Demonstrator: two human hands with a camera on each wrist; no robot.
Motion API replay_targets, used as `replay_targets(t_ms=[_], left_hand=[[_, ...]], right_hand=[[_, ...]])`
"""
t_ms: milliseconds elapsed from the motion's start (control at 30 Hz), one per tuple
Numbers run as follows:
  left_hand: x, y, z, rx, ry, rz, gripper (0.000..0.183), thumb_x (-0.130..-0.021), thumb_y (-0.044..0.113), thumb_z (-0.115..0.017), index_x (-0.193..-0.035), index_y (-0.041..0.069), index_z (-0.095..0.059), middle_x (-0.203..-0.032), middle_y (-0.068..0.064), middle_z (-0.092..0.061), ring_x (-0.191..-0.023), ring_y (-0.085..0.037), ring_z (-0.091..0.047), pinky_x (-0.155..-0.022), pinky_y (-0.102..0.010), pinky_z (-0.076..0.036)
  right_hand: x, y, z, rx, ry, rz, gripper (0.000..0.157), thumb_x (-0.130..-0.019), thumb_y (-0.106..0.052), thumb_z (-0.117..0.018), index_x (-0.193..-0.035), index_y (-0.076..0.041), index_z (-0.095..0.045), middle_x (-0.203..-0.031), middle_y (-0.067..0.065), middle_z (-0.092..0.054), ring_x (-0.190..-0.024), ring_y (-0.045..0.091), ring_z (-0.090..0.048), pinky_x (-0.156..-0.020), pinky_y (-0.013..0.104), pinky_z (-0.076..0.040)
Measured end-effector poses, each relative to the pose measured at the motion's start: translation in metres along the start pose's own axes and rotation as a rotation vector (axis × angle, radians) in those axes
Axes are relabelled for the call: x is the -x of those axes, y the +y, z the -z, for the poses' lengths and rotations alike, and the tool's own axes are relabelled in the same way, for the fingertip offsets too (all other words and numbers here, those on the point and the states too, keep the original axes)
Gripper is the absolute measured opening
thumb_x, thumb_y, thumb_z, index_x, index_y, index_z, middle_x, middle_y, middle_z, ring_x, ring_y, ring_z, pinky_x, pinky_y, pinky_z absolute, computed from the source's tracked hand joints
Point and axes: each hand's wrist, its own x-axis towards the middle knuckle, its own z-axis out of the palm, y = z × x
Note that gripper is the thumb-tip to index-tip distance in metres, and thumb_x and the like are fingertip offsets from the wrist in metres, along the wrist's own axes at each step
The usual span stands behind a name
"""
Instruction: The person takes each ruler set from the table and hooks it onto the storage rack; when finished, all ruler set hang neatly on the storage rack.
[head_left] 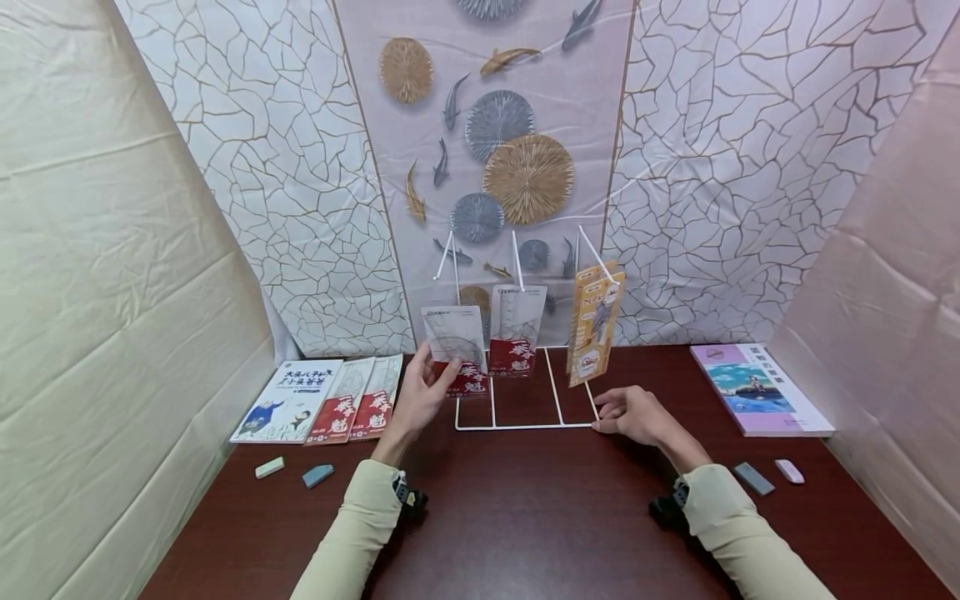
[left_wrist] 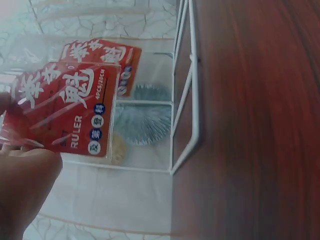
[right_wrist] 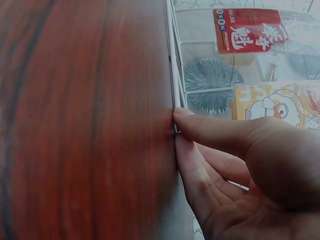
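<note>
Dark tabletop (head_left: 510,525) | red-and-white ruler packet (head_left: 455,332) | pinched in left hand (head_left: 418,396)

Our left hand (head_left: 423,392) grips and our right hand (head_left: 637,414) pinches, both arms reaching forward.
Our left forearm (head_left: 345,533), in a pale sleeve, slants inward and away from us; that hand is raised, its thumb in front and fingers behind. Our right forearm (head_left: 753,533), sleeved alike, slants inward from the other side; its hand sits low, thumb and forefinger close together at the tips, the other fingers bent behind. Bare skin shows between each cuff and hand.
</note>
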Motion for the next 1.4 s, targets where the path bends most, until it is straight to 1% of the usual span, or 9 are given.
replay_targets(t_ms=[133, 300, 467, 600, 800, 900, 1133, 1333, 1400], left_hand=[[-0.001, 0.01, -0.014, 0.009, -0.05, -0.051, 0.05, -0.099, 0.006, -0.06, -0.146, 0.018, -0.046, -0.138, -0.009, -0.062, -0.126, -0.02, -0.06, -0.103, -0.033, -0.05], [-0.001, 0.023, -0.041, 0.008, -0.092, -0.07, 0.049, -0.1, 0.008, -0.06, -0.146, 0.018, -0.046, -0.137, -0.009, -0.062, -0.123, -0.021, -0.062, -0.099, -0.036, -0.054], [0.004, 0.03, -0.066, 0.047, -0.128, -0.023, 0.046, -0.102, 0.015, -0.057, -0.146, 0.018, -0.042, -0.131, -0.014, -0.063, -0.112, -0.024, -0.068, -0.086, -0.043, -0.06], [0.006, 0.027, -0.079, 0.063, -0.139, 0.024, 0.047, -0.104, 0.016, -0.055, -0.148, 0.02, -0.038, -0.133, -0.012, -0.062, -0.11, -0.026, -0.068, -0.084, -0.043, -0.061], [0.0, 0.017, -0.087, 0.064, -0.112, 0.025, 0.045, -0.104, 0.019, -0.054, -0.146, 0.023, -0.039, -0.133, -0.009, -0.062, -0.112, -0.027, -0.067, -0.083, -0.038, -0.061], [-0.004, 0.014, -0.089, 0.048, -0.122, 0.015, 0.043, -0.104, 0.022, -0.056, -0.144, 0.022, -0.041, -0.13, -0.01, -0.064, -0.109, -0.024, -0.068, -0.083, -0.037, -0.061], [-0.005, 0.013, -0.093, 0.065, -0.14, 0.019, 0.042, -0.104, 0.022, -0.056, -0.143, 0.02, -0.04, -0.129, -0.012, -0.064, -0.108, -0.025, -0.068, -0.086, -0.053, -0.058], [-0.007, 0.009, -0.094, 0.047, -0.106, 0.027, 0.041, -0.104, 0.021, -0.056, -0.142, 0.021, -0.041, -0.129, -0.01, -0.065, -0.108, -0.021, -0.069, -0.084, -0.039, -0.061], [-0.01, 0.005, -0.095, 0.021, -0.092, 0.013, 0.042, -0.104, 0.02, -0.055, -0.143, 0.02, -0.041, -0.13, -0.01, -0.064, -0.111, -0.021, -0.068, -0.087, -0.036, -0.059]], right_hand=[[0.0, 0.0, 0.001, 0.003, -0.003, -0.014, 0.049, -0.081, -0.018, -0.084, -0.122, 0.003, -0.067, -0.095, 0.009, -0.075, -0.085, 0.016, -0.07, -0.073, 0.026, -0.054], [0.001, 0.0, 0.001, -0.001, 0.003, -0.019, 0.049, -0.081, -0.019, -0.085, -0.122, 0.002, -0.068, -0.094, 0.01, -0.075, -0.084, 0.015, -0.07, -0.072, 0.025, -0.054], [0.001, 0.001, 0.0, -0.008, 0.01, -0.017, 0.048, -0.08, -0.019, -0.085, -0.12, 0.001, -0.069, -0.093, 0.009, -0.075, -0.084, 0.015, -0.07, -0.07, 0.023, -0.053], [0.001, 0.003, 0.0, -0.006, 0.008, -0.012, 0.048, -0.08, -0.019, -0.085, -0.12, 0.002, -0.069, -0.093, 0.009, -0.075, -0.084, 0.016, -0.07, -0.07, 0.024, -0.053], [0.0, 0.004, -0.002, -0.005, 0.005, 0.003, 0.048, -0.081, -0.017, -0.085, -0.121, 0.003, -0.068, -0.093, 0.01, -0.075, -0.084, 0.017, -0.07, -0.071, 0.024, -0.054], [0.0, 0.004, -0.001, -0.005, 0.008, 0.015, 0.047, -0.081, -0.017, -0.084, -0.121, 0.003, -0.068, -0.093, 0.01, -0.075, -0.084, 0.017, -0.071, -0.071, 0.024, -0.054], [-0.001, 0.003, 0.0, -0.01, 0.006, 0.009, 0.048, -0.08, -0.018, -0.085, -0.121, 0.002, -0.068, -0.093, 0.009, -0.075, -0.084, 0.017, -0.07, -0.071, 0.025, -0.054], [-0.001, 0.003, 0.0, -0.007, 0.01, 0.015, 0.048, -0.08, -0.017, -0.085, -0.12, 0.003, -0.068, -0.093, 0.009, -0.075, -0.084, 0.017, -0.07, -0.071, 0.024, -0.053], [-0.001, 0.003, -0.001, -0.011, 0.012, 0.007, 0.048, -0.08, -0.017, -0.085, -0.12, 0.003, -0.068, -0.093, 0.009, -0.075, -0.084, 0.016, -0.07, -0.071, 0.024, -0.053]])
